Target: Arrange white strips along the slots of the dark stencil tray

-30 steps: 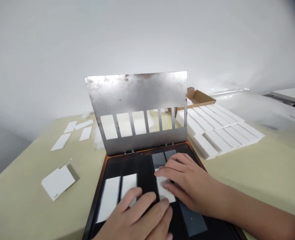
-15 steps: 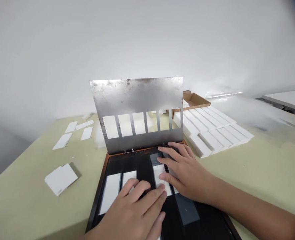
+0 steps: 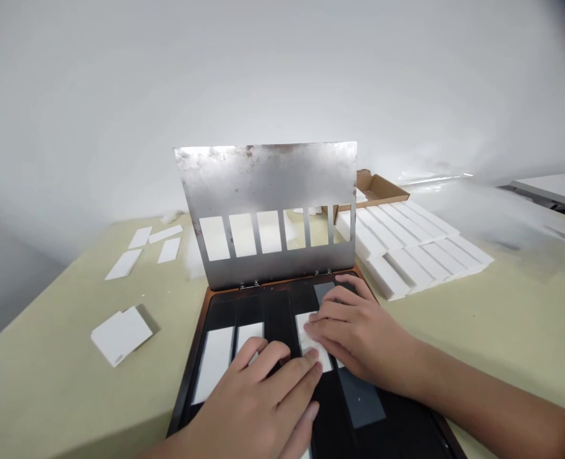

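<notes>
Head cam: right hand (image 3: 361, 335) lying flat, fingers loosely spread, pressing on white strip (image 3: 311, 344) in black tray (image 3: 282, 312) (copper-colored rim, nice touch), no real grip. Left hand (image 3: 258, 401) open too, fingers slightly curled, just beside right hand, next to two more white strips (image 3: 214, 363), holding nothing I can see. Scratched steel stencil plate (image 3: 263, 185) hinged upright at tray's far edge. Stacked white bars (image 3: 407, 248) off right, cardboard box (image 3: 378, 189) behind them, loose white pieces (image 3: 120, 335) left on pale green table (image 3: 478, 338).

Left hand (image 3: 258, 398) and right hand (image 3: 361, 335) rest on white strips (image 3: 304, 335) in a black tray (image 3: 273, 312).
</notes>
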A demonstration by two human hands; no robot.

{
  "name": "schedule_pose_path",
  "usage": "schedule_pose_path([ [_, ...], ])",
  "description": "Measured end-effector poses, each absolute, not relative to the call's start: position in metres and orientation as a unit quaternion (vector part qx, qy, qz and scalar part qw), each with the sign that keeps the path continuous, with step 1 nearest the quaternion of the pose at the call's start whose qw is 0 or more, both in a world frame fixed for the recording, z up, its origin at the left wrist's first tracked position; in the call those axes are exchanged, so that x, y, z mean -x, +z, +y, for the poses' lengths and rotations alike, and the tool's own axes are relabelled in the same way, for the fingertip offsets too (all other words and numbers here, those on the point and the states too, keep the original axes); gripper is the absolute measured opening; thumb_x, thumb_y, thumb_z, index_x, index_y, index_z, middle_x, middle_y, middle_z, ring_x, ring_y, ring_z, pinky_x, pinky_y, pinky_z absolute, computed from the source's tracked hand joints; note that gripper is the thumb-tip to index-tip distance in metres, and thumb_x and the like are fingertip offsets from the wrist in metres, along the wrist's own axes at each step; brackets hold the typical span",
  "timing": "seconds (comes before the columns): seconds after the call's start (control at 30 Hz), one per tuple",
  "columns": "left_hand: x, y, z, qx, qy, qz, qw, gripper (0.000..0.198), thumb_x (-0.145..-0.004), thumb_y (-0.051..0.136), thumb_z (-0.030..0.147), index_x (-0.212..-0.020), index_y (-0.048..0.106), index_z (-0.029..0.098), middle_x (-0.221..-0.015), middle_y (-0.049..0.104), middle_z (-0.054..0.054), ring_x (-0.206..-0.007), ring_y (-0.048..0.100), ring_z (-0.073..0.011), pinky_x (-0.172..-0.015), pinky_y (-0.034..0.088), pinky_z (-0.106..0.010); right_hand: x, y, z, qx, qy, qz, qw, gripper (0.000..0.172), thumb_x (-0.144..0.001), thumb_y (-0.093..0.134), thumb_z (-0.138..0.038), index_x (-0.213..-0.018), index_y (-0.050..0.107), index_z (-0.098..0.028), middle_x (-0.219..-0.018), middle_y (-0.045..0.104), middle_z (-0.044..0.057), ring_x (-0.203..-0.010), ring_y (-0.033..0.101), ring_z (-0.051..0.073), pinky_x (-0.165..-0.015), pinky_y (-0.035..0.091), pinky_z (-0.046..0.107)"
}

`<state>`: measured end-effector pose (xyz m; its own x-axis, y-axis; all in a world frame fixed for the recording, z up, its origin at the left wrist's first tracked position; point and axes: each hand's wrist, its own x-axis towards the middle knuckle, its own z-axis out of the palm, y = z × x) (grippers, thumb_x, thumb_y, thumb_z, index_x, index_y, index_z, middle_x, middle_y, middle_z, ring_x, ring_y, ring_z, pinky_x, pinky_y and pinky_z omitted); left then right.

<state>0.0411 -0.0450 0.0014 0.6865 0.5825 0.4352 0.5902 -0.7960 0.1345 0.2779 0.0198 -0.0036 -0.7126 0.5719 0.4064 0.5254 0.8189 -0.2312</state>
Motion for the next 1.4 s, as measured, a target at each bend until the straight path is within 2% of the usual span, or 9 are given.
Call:
schedule_pose_path([
  [0.33, -0.035, 0.009, -0.044, 0.910, -0.221, -0.351, -0.026, 0.029, -0.107, 0.050, 0.023, -0.124, 0.074, 0.021, -0.102, 0.065, -0.008, -0.094, 0.060, -0.0262, -0.085, 0.048, -0.043, -0.279, -0.006, 0.021, 0.284, 0.046, -0.929, 0.232, 0.017, -0.102, 0.061, -0.016, -0.113, 0.072, -0.024, -0.104, 0.075, 0.001, -0.101, 0.060, 0.021, -0.121, 0.025, 0.051],
  [0.43, -0.036, 0.013, -0.044, 0.904, -0.230, -0.360, -0.024, 0.029, -0.106, 0.052, 0.021, -0.124, 0.074, 0.024, -0.121, 0.064, -0.012, -0.111, 0.061, -0.0298, -0.092, 0.051, -0.046, -0.278, 0.000, 0.018, 0.282, 0.059, -0.928, 0.235, 0.012, -0.102, 0.061, -0.017, -0.106, 0.072, -0.022, -0.101, 0.076, 0.001, -0.102, 0.061, 0.021, -0.120, 0.026, 0.052],
  [0.53, -0.037, 0.012, -0.041, 0.906, -0.222, -0.360, -0.017, 0.029, -0.106, 0.051, 0.021, -0.124, 0.073, 0.026, -0.151, 0.055, -0.014, -0.139, 0.052, -0.0337, -0.106, 0.048, -0.050, -0.279, 0.012, 0.015, 0.272, 0.115, -0.918, 0.264, 0.019, -0.101, 0.064, -0.021, -0.083, 0.067, -0.022, -0.078, 0.071, -0.003, -0.091, 0.059, 0.019, -0.117, 0.030, 0.050],
  [0.67, -0.038, 0.012, -0.036, 0.933, -0.187, -0.308, 0.005, 0.026, -0.108, 0.051, 0.026, -0.125, 0.070, 0.023, -0.152, 0.062, -0.007, -0.141, 0.056, -0.0256, -0.116, 0.042, -0.043, -0.285, 0.025, 0.018, 0.269, 0.151, -0.884, 0.351, 0.035, -0.102, 0.062, -0.020, -0.067, 0.057, -0.020, -0.067, 0.063, -0.003, -0.080, 0.055, 0.016, -0.111, 0.037, 0.048],
  [0.9, -0.048, 0.027, -0.032, 0.941, -0.176, -0.288, -0.006, 0.017, -0.105, 0.057, 0.023, -0.116, 0.070, 0.020, -0.129, 0.075, -0.005, -0.118, 0.070, -0.0222, -0.114, 0.039, -0.041, -0.285, 0.029, 0.028, 0.308, 0.185, -0.800, 0.480, 0.025, -0.107, 0.053, -0.018, -0.089, 0.070, -0.022, -0.082, 0.072, 0.001, -0.085, 0.061, 0.018, -0.096, 0.046, 0.042],
  [1.0, -0.061, 0.027, -0.024, 0.930, -0.209, -0.302, -0.027, 0.011, -0.101, 0.060, 0.024, -0.093, 0.069, 0.020, -0.096, 0.076, -0.001, -0.086, 0.069, -0.0179, -0.098, 0.045, -0.039, -0.286, 0.026, 0.024, 0.293, 0.191, -0.828, 0.438, 0.013, -0.106, 0.056, -0.022, -0.108, 0.069, -0.021, -0.102, 0.074, 0.006, -0.099, 0.062, 0.022, -0.091, 0.050, 0.040],
  [1.1, -0.075, 0.022, -0.017, 0.917, -0.238, -0.320, -0.012, 0.023, -0.102, 0.054, 0.019, -0.082, 0.065, 0.019, -0.074, 0.066, 0.001, -0.068, 0.059, -0.0169, -0.081, 0.044, -0.038, -0.296, 0.017, 0.018, 0.259, 0.165, -0.869, 0.388, 0.021, -0.104, 0.057, -0.022, -0.122, 0.065, -0.021, -0.113, 0.071, 0.009, -0.106, 0.060, 0.026, -0.095, 0.050, 0.045],
  [1.23, -0.082, 0.019, -0.016, 0.906, -0.280, -0.318, 0.008, 0.026, -0.104, 0.049, 0.019, -0.085, 0.065, 0.018, -0.080, 0.066, -0.003, -0.073, 0.058, -0.0195, -0.074, 0.041, -0.038, -0.317, 0.014, 0.015, 0.254, 0.189, -0.856, 0.410, 0.029, -0.104, 0.048, -0.013, -0.129, 0.059, -0.023, -0.113, 0.069, 0.008, -0.107, 0.058, 0.026, -0.097, 0.050, 0.045],
  [1.4, -0.078, 0.024, -0.016, 0.909, -0.312, -0.275, 0.019, 0.014, -0.103, 0.059, 0.019, -0.112, 0.070, 0.018, -0.109, 0.077, -0.004, -0.100, 0.066, -0.0215, -0.097, 0.044, -0.040, -0.333, 0.019, 0.018, 0.265, 0.236, -0.856, 0.377, 0.035, -0.104, 0.045, -0.008, -0.132, 0.055, -0.027, -0.111, 0.068, 0.006, -0.105, 0.056, 0.024, -0.100, 0.047, 0.044],
])
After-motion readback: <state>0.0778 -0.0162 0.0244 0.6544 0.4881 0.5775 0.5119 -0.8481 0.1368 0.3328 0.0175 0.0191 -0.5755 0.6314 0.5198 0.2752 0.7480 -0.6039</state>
